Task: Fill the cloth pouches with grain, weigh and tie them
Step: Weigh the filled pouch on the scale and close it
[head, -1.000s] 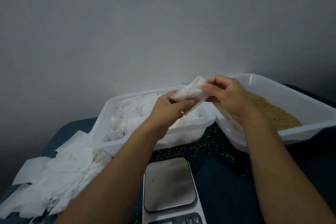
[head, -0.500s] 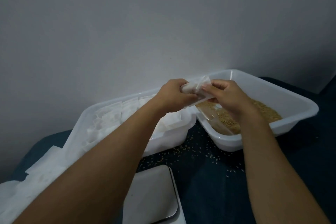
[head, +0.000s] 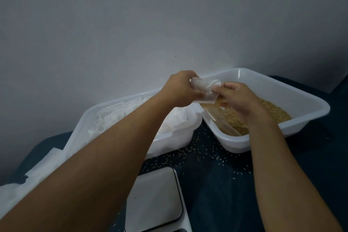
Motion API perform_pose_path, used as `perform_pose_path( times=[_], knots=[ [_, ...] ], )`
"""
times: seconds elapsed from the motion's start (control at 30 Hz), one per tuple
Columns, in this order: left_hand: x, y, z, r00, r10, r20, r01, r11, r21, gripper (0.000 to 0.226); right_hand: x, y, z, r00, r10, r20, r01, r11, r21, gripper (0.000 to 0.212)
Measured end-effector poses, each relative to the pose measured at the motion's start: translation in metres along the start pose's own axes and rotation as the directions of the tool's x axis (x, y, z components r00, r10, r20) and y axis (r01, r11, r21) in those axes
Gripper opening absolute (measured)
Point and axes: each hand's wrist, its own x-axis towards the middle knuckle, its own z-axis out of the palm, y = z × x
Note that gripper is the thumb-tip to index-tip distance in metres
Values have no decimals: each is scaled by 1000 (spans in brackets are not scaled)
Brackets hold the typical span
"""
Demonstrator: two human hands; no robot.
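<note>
A thin white cloth pouch [head: 205, 89] hangs in the air over the near left corner of the grain tub [head: 305, 100]. My left hand [head: 180, 88] grips its left side, fingers curled round it. My right hand [head: 239, 98] pinches its right edge with fingertips. Brown grain [head: 273, 111] fills the tub's floor, and a clear plastic scoop [head: 222, 120] lies in it under my right hand. The kitchen scale [head: 154, 201], its steel platform bare, sits at the bottom centre.
A second white tub [head: 169, 137] with several flat pouches stands left of the grain tub. More white pouches [head: 22, 192] lie heaped at the far left. Loose grains [head: 197, 156] are scattered on the dark blue cloth surface. A grey wall rises close behind.
Both hands carried the pouch rightward from above the pouch tub to over the grain tub's corner. The view has swung right, so the scale sits lower and partly cut off.
</note>
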Motion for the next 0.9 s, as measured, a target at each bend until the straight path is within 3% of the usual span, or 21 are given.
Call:
perform_pose_path(
  times=[0.27,0.37,0.43,0.6,0.77,0.9],
  knots=[
    [-4,-2,3,999,-18,-43,16,999,-35,33,-3,-4,0,1000,-30,-5,30,999,-15,15],
    [-11,-6,9,997,-32,-72,28,998,-52,34,-5,-10,2,990,-137,-17,135,986,-94,12],
    [-20,-10,16,995,-59,-77,46,987,-153,34,-7,-17,4,969,-245,4,242,954,-177,10],
    [-52,-17,32,998,-42,49,62,825,-562,37,-19,-47,13,912,-371,176,409,854,-321,7],
    [-87,-30,42,999,-34,26,43,728,-684,24,-35,-67,30,871,-333,362,467,793,-393,13],
    [-114,-45,42,995,-94,-39,33,658,-752,30,-45,-74,43,837,-328,438,485,815,-316,30]
  ],
)
